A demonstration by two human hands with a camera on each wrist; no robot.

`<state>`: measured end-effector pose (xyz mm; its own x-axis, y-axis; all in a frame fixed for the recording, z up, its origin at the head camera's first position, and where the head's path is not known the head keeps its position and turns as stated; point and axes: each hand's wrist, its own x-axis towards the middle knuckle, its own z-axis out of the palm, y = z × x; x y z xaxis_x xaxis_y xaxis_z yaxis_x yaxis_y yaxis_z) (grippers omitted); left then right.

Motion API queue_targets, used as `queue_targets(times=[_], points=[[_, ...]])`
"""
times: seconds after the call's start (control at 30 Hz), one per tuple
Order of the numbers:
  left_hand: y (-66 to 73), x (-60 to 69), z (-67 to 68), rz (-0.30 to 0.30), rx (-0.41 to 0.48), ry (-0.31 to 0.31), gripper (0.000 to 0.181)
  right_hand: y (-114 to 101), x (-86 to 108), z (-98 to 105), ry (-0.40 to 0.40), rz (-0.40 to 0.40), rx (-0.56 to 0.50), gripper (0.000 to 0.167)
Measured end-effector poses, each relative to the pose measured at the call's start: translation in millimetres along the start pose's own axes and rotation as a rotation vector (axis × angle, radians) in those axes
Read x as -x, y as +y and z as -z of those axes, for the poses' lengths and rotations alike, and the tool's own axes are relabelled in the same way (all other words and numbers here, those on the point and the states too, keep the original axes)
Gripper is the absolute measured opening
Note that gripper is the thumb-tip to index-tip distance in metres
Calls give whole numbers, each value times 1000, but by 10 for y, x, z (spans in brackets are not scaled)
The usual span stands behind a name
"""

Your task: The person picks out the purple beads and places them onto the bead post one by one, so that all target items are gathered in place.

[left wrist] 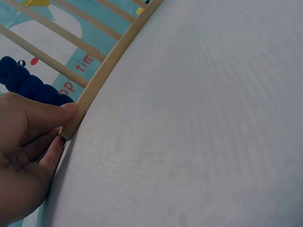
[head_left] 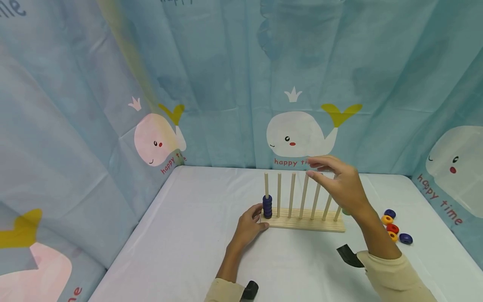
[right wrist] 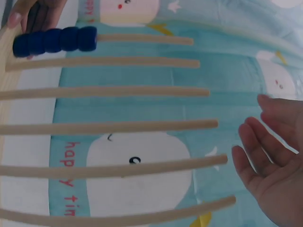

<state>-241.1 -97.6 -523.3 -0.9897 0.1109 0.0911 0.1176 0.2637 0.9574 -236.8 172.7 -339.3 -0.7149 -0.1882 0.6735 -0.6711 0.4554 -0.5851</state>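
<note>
A wooden base (head_left: 305, 225) carries a row of upright pegs. Dark blue beads (head_left: 267, 206) are stacked on the leftmost peg; the right wrist view also shows this blue stack (right wrist: 54, 40). My left hand (head_left: 247, 226) grips the base's left end, thumb along the front edge; in the left wrist view the hand (left wrist: 28, 151) pinches the base's corner (left wrist: 71, 125). Above the pegs on the right side, my right hand (head_left: 341, 184) is raised with fingers apart and nothing between them. The right wrist view has that hand (right wrist: 272, 156) beyond the peg tips, touching none.
Loose beads lie on the white table (head_left: 170, 251) to the right of the base: a blue bead (head_left: 406, 238), a red bead (head_left: 393, 228), orange ones and another blue. A green item (head_left: 346, 212) shows partly behind the base's right end. A printed curtain (head_left: 226, 84) hangs behind the table.
</note>
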Motion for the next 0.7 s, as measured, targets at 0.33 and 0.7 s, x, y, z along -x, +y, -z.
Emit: queue_targets(times=[0.33,0.7], points=[[-2,4,-1,2,-16,4,68,127,159,260,59,-61,72,36],[-10,1,-6,0,-14,4,68,334,349,504,109,-138,118,37]])
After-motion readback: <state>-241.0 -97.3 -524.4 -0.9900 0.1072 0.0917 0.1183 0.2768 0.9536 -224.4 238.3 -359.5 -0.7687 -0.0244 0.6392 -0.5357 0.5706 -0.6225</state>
